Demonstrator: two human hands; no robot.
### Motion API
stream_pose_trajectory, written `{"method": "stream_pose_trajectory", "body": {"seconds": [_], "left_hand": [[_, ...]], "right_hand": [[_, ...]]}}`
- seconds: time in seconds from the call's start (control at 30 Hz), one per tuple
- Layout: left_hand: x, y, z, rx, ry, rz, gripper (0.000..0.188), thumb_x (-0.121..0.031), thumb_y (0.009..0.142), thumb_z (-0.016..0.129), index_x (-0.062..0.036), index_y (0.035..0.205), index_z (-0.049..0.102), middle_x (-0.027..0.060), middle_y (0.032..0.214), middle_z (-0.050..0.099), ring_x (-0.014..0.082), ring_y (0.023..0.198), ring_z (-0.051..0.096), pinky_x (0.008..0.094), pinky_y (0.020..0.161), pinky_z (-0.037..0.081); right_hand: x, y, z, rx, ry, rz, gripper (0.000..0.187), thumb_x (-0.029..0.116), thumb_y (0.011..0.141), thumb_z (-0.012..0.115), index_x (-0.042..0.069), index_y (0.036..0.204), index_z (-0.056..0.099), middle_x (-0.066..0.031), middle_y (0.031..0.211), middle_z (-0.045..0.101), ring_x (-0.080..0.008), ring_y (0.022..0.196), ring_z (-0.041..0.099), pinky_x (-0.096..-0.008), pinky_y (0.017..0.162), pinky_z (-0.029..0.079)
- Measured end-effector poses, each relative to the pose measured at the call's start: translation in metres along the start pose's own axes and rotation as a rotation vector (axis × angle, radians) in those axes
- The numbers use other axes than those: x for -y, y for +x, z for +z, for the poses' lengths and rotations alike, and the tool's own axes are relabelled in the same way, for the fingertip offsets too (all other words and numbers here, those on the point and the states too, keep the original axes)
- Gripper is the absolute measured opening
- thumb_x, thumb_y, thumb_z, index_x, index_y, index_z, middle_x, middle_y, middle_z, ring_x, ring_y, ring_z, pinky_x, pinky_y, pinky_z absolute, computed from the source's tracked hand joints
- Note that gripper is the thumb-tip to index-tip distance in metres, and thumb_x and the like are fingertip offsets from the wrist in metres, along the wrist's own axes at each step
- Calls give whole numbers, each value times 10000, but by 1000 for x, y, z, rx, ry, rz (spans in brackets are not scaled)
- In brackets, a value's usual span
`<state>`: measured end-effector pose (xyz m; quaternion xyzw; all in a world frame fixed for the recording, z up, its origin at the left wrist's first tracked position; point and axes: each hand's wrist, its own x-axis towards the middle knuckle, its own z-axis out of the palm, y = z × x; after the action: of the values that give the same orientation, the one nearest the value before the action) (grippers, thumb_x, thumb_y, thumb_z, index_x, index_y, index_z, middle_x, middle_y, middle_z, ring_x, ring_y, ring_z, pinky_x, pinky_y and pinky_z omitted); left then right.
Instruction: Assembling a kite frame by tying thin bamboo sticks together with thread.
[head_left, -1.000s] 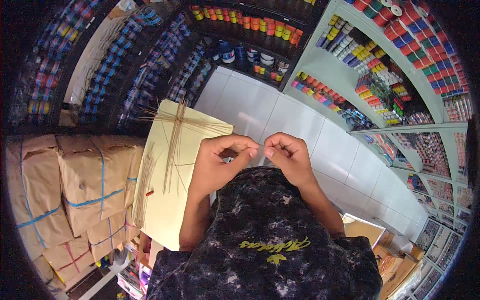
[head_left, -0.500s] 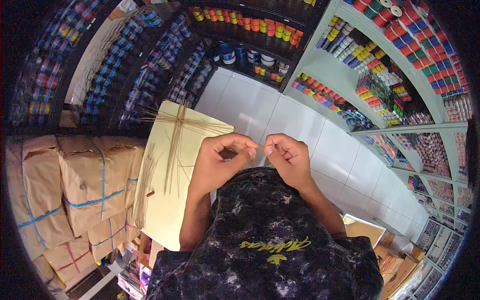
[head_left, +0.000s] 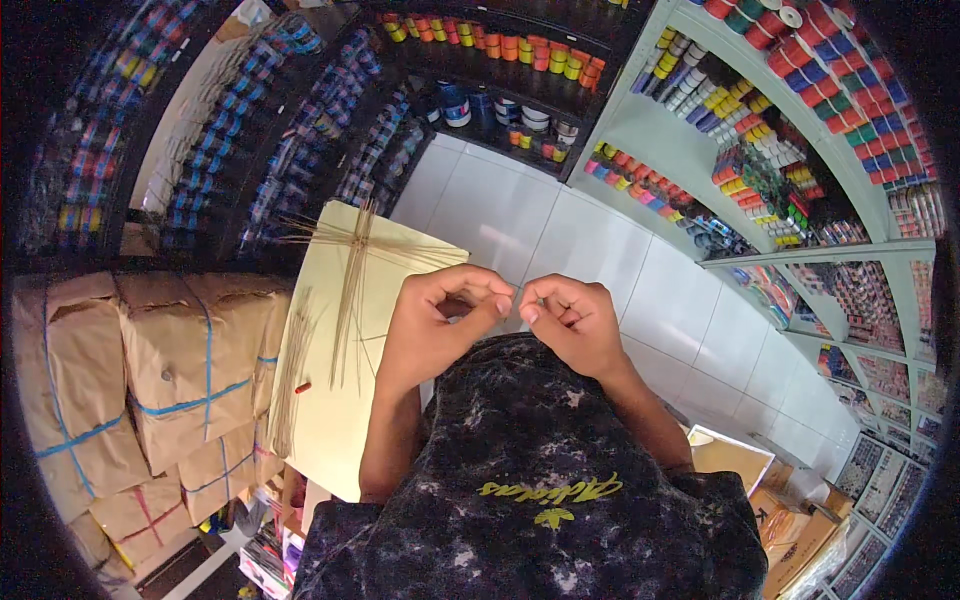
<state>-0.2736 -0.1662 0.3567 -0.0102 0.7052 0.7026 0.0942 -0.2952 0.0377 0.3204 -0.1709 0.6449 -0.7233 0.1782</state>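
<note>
Above my lap, my left hand (head_left: 447, 318) is closed in a pinch, thumb tip against the index finger. My right hand (head_left: 573, 325) faces it, also pinched, with the fingertips of both hands almost meeting. Whatever lies between the fingertips is too thin to make out. On the pale yellow tabletop (head_left: 335, 445) to the left of my hands, thin brown sticks or wires (head_left: 352, 300) lie crossed in a bundle. More of these thin strands (head_left: 287, 400) run along the table's left edge, beside a small red object (head_left: 303, 388).
Brown paper parcels (head_left: 185, 360) tied with blue string are stacked at the left. Dark shelves (head_left: 340, 110) of spools stand behind them, and a pale green shelf unit (head_left: 660, 130) lines the right. Cardboard boxes (head_left: 790, 530) sit at the lower right, near white floor tiles (head_left: 660, 290).
My right hand has shifted slightly left, bringing its fingertips closer to those of my left hand. My left hand has hardly moved.
</note>
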Motion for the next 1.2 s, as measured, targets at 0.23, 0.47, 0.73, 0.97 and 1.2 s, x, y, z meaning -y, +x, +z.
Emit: {"method": "stream_pose_trajectory", "body": {"seconds": [0.23,0.47,0.73,0.97,1.2], "left_hand": [[2,-3,-2,14,-52,2,111,17,907,696,11,1016,711,27,908,730,64,832,661,218,756,515],[3,-5,-5,43,-87,-17,127,40,914,664,16,1033,704,32,908,721,78,848,664,225,766,523],[5,-5,0,12,-84,40,93,-6,928,686,22,1015,701,50,863,713,86,771,652,240,671,534],[6,-6,-3,66,-95,9,129,28,935,658,21,1059,690,41,942,726,69,886,660,211,745,522],[-2,-5,-4,75,-112,-20,147,-21,939,683,7,1083,686,50,924,731,76,790,669,210,638,539]], "right_hand": [[1,-1,0,9,-48,-20,78,94,980,648,15,982,645,104,658,467,30,573,357,-197,488,252],[-3,-1,2,12,-92,23,64,74,953,655,11,948,642,85,642,465,8,570,353,-220,495,254],[-17,10,7,16,17,-162,423,-32,851,585,1,1267,512,-117,1258,560,-229,1206,540,-381,1067,394],[-11,9,13,144,322,-61,578,-26,909,544,5,1453,353,-130,1383,486,-242,1312,494,-417,1144,353],[-11,5,8,271,487,236,502,39,972,565,23,1438,378,-84,1236,534,-123,978,584,-308,865,502]]}}
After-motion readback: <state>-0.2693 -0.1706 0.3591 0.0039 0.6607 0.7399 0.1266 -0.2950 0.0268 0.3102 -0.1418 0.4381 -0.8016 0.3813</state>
